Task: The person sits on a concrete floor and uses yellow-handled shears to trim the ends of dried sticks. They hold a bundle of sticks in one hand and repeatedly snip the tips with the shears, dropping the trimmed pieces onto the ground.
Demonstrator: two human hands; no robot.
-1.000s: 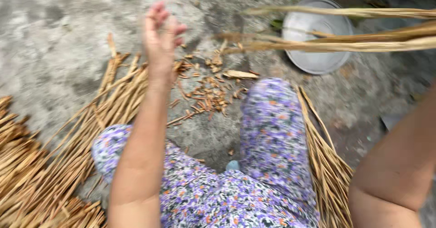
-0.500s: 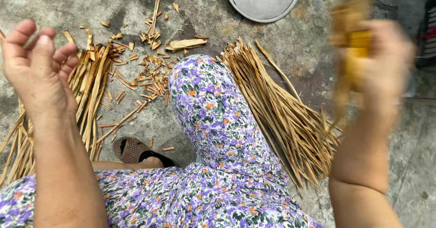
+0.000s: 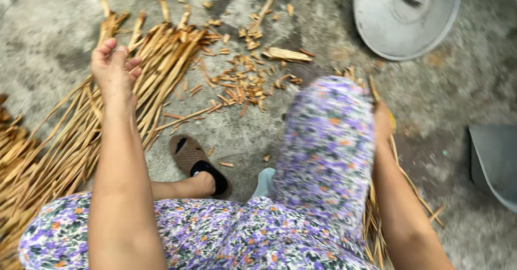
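Fingers of the left hand [image 3: 114, 68] spread empty above the strips [image 3: 81, 124] at left; gathering them evenly would serve best. Right hand [image 3: 381, 120], mid-right, is knee-hidden: grip unclear.

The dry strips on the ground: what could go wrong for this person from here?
1. The left hand hovers open over the pile of dry strips; their split ends might prick or leave splinters in bare fingers.
2. Small cut pieces lie scattered beside the foot in the brown sandal, so stepping there might slip or hurt.
3. The right hand is mostly hidden behind the knee, among strips that it reaches unseen.
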